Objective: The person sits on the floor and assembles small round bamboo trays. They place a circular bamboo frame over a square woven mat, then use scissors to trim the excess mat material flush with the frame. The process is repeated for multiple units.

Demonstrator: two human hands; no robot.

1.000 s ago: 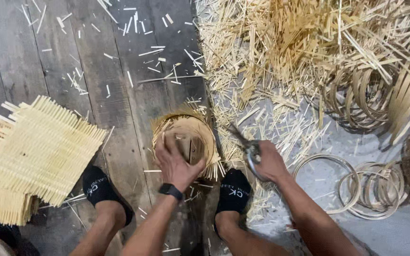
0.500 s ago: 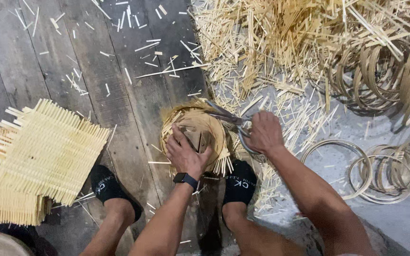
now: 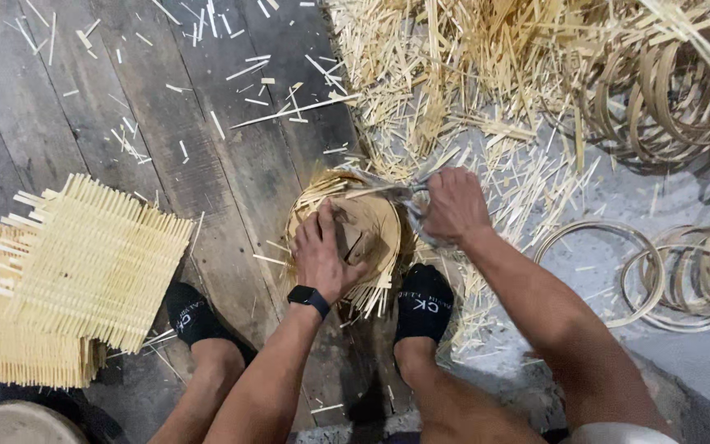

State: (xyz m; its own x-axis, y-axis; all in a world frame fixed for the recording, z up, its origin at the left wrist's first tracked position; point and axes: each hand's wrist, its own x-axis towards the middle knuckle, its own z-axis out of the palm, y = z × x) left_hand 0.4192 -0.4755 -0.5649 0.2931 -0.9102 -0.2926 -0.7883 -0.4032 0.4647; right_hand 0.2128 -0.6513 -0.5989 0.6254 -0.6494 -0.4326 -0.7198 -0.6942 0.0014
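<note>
L hand [image 3: 322, 256] pressing inside woven basket [image 3: 375, 215] | R hand [image 3: 452, 205] clenched on shears [image 3: 408, 196] | basket light, stiff-ish, brittle strips; hold by rim

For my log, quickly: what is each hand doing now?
Left hand: pressing inside the round woven basket.
Right hand: closed on shears.

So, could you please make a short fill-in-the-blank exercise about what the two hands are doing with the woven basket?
1. The left hand presses inside a small round woven ____.
2. The right hand holds a pair of ____ at the rim.
3. A black ____ sits on the left wrist.
4. Flat woven mats lie stacked on the person's ____ side.

Missing words: basket; shears; watch; left
</note>
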